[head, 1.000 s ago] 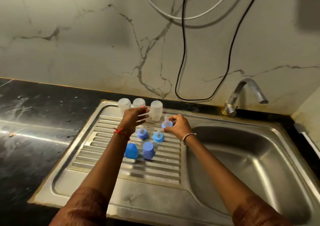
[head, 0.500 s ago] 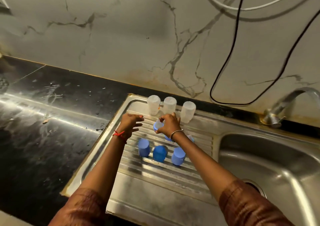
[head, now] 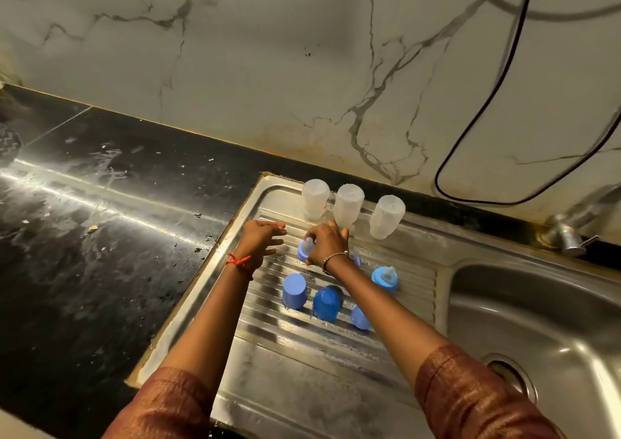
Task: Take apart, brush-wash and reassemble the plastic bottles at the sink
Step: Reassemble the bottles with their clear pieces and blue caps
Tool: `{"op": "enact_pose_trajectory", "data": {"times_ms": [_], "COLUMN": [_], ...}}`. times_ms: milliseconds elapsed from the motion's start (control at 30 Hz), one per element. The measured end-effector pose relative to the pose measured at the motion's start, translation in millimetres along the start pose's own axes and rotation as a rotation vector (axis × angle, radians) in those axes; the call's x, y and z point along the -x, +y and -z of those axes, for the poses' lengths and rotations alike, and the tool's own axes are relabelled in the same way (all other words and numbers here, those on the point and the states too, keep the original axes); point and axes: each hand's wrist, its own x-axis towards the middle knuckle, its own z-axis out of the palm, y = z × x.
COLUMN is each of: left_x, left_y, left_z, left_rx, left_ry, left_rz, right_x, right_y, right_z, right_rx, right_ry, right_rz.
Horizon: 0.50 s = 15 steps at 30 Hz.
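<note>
Marble wall point(head: 235, 69) fills the top, pale with dark wiggly lines. Below it, on the left, lies a black counter point(head: 100, 220), wet and speckled. A steel sink point(head: 302, 388) sits beside the counter. It has a flat side with ribs on the left and a deep bowl point(head: 537, 321) on the right. A black cable point(head: 470, 142) hangs in a loop on the wall. A tap point(head: 571, 227) pokes out at the back right.

Two arms in red-brown sleeves point(head: 470, 398) reach over the ribbed side. Three clear bottles point(head: 349, 208) stand upside down in a row at the back of it, close to the wall.

The left hand point(head: 260, 240) is over the left edge of the ribs with its fingers stretched out, holding nothing. I cannot tell if it touches the steel. The right hand point(head: 327, 243) is just in front of the middle bottle. Its fingers curl round a blue ring with a clear teat point(head: 305, 249), tipped on its side.

Three blue caps point(head: 294, 290) stand in a row nearer the person, and the right arm partly hides the last one. One more blue ring and teat point(head: 385, 279) stands upright on the ribs, right of the right wrist. A bit of another blue piece point(head: 357, 261) peeks out behind that wrist.

Smallest of all are the wrist things — a red thread point(head: 239, 262) on the left and a silver bracelet point(head: 334, 257) on the right.
</note>
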Motion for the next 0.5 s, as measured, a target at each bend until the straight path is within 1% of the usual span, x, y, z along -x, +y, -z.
{"op": "enact_pose_trajectory", "data": {"times_ms": [233,400,500], "left_x": [2,3,5], "left_y": [-2,2,6], "left_z": [-6,-10,-13], "left_rx": [-0.014,-0.037,-0.055], "left_ry": [-0.004,0.004,0.013], "left_rz": [-0.002,-0.06,-0.099], "right_x": [4,10,14], "right_y": [5,17,29], "right_z": [1,21,36], "right_rx": [-0.032,-0.03,-0.046], "right_ry": [-0.033,-0.026,-0.026], "right_rz": [-0.009,0.001,-0.035]}}
